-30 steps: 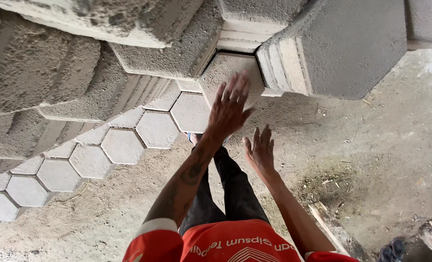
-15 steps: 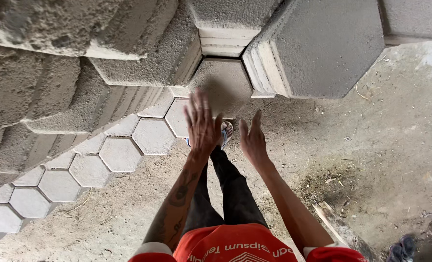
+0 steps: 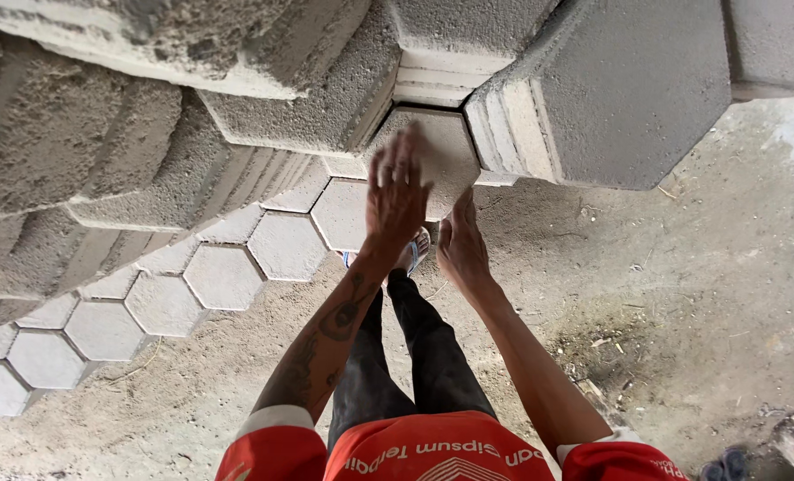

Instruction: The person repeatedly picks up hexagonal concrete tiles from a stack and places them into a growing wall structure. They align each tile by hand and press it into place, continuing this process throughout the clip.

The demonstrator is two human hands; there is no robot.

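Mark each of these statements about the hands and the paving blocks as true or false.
1. The left hand lies flat on a hexagonal concrete block. True.
2. The right hand holds a hammer. False: it is empty, by the block's lower edge.
3. Hexagonal blocks lie in a row on the ground. True.
4. The person wears gloves. False: both hands are bare.
5. The blocks are red. False: they are grey.

Left hand point(image 3: 395, 191) flat, fingers spread, on hexagonal concrete block point(image 3: 442, 151) at frame centre-top. Right hand point(image 3: 461, 248) just below, at block's lower edge. Stacked blocks point(image 3: 237, 98) fill upper left; dirt floor point(image 3: 700, 294) right.
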